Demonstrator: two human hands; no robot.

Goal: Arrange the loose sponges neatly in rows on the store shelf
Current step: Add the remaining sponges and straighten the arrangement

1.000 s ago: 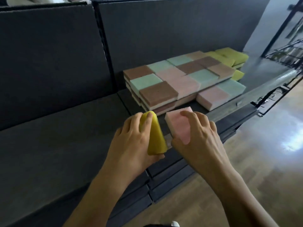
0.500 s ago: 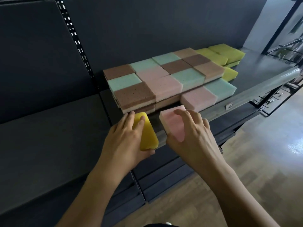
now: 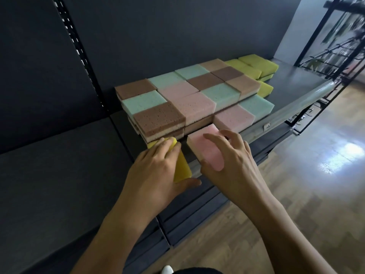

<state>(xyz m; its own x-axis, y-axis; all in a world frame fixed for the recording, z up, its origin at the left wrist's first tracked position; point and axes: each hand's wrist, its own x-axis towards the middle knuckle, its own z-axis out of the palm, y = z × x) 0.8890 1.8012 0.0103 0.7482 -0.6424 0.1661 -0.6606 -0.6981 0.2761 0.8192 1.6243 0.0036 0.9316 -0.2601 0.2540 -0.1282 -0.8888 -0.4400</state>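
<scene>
The dark shelf (image 3: pixel 292 84) carries a tidy block of sponges (image 3: pixel 197 99), brown, mint and pink, stacked against the back panel, with a yellow pile (image 3: pixel 258 66) at its far end. My right hand (image 3: pixel 235 163) grips the pink sponge (image 3: pixel 207 149) from above, fingers spread over its top and thumb at the near edge, just in front of the block at the shelf's front lip. My left hand (image 3: pixel 156 175) is curled round the yellow sponge (image 3: pixel 182 167), thumb underneath, beside the brown stack. To do this well, I should lay the pink one flat, square its edges to its neighbour, and press lightly so the foam doesn't spring crooked. The yellow one probably belongs with the far pile.
</scene>
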